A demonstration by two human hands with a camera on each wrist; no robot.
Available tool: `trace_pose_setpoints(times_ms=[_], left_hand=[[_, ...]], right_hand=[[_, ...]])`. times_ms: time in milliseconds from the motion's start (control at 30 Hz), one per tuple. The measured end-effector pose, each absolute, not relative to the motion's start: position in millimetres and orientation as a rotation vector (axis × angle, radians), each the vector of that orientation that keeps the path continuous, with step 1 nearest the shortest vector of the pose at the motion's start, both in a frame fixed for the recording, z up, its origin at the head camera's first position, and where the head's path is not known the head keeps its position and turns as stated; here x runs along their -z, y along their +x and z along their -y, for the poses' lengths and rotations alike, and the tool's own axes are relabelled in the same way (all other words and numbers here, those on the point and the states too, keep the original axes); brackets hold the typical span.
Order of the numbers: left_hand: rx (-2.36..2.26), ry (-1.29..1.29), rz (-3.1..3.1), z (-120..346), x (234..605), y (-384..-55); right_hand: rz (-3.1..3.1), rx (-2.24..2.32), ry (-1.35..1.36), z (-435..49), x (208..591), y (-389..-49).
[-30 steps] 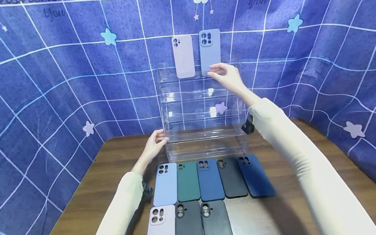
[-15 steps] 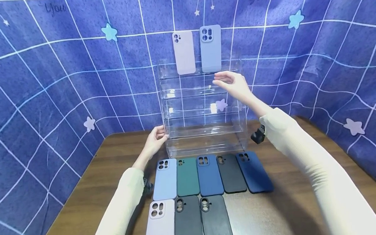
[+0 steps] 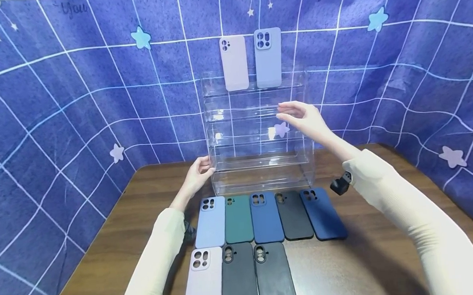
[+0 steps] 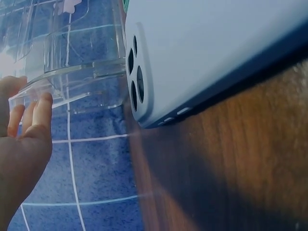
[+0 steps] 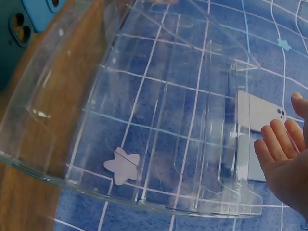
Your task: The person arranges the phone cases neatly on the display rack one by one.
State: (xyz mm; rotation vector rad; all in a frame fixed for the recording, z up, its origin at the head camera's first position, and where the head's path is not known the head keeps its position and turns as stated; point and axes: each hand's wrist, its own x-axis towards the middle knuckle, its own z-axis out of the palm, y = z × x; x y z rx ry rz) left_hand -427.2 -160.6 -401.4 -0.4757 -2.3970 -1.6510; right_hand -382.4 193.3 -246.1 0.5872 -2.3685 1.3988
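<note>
A clear tiered display rack [image 3: 261, 162] stands on the table, with a pale pink phone case [image 3: 234, 63] and a light blue phone case [image 3: 268, 59] upright on its top tier. My left hand [image 3: 196, 175] holds the rack's left side edge; in the left wrist view, thumb and fingers lie either side of the clear panel. My right hand [image 3: 304, 118] is in front of the rack's right part, below the light blue case, fingers extended and nothing in them. In the right wrist view, that hand [image 5: 288, 163] partly covers the two upright cases.
In front of the rack lies a row of phone cases: light blue [image 3: 210, 222], green [image 3: 239, 219], blue [image 3: 267, 217], black [image 3: 294, 215] and dark blue [image 3: 324, 214]. Nearer are a lilac case [image 3: 204, 278] and two black ones. A blue grid cloth [image 3: 78, 107] hangs behind.
My right hand has let go of the light blue case and moved down and right from it. The case stays upright on the top tier. My left hand keeps its place on the rack.
</note>
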Motion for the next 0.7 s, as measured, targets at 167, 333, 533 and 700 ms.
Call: trace_pose_setpoints(times_ms=[167, 333, 533, 700], left_hand=[[1.665, -0.501, 2.406, 162.2, 400.7, -426.5], [1.678, -0.517, 2.400, 164.2, 399.9, -428.2], [1.685, -0.515, 2.403, 166.8, 400.7, -426.6], [1.702, -0.517, 2.429, 164.6, 403.0, -421.8]], right_hand=[[2.378, -1.406, 0.582, -199.3, 255.0, -366.2], [2.398, -1.396, 0.588, -208.3, 266.1, -351.2], [2.428, -1.395, 0.614, -212.8, 285.6, -338.5], [2.439, -1.387, 0.662, -212.7, 306.4, -324.9]])
